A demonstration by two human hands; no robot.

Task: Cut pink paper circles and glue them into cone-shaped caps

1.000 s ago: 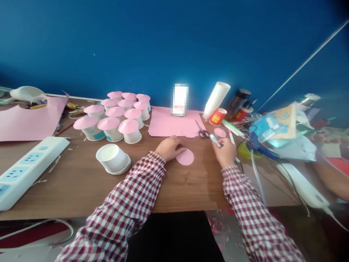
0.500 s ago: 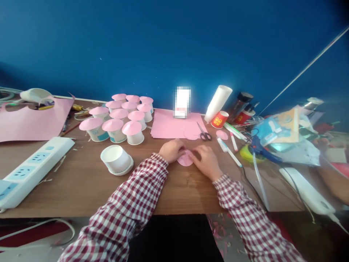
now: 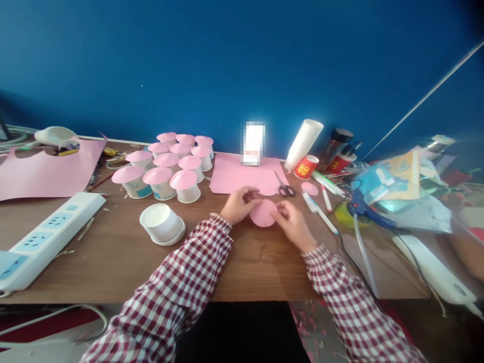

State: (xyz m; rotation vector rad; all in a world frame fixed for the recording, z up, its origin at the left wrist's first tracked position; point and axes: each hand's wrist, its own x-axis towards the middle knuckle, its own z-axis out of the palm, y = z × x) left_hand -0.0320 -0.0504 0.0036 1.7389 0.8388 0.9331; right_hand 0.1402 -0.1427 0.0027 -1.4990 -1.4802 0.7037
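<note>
Between my hands is a pink paper circle (image 3: 263, 214), held up just above the wooden table. My left hand (image 3: 239, 205) pinches its upper left edge. On the opposite side, my right hand (image 3: 292, 222) grips the right edge between thumb and fingers. Behind them lie pink paper sheets (image 3: 242, 174) and black-handled scissors (image 3: 286, 189). To the left, several paper cups (image 3: 187, 194) stand upside down in rows, each topped with a shallow pink paper cone (image 3: 183, 179). Nearer to my left sleeve sits a white paper cup (image 3: 161, 222) without a cone.
A white power strip (image 3: 49, 237) and a cut pink sheet (image 3: 49, 174) lie at the left. Stacked white cups (image 3: 304, 145), a red cup (image 3: 306, 167), markers (image 3: 321, 214), a blue glue gun (image 3: 363, 206) and plastic bags (image 3: 408, 201) crowd the right side.
The pink circle has been turned flatter toward me and shows more of its face. My right hand has shifted slightly right, and my left hand has changed its hold on the edge.
</note>
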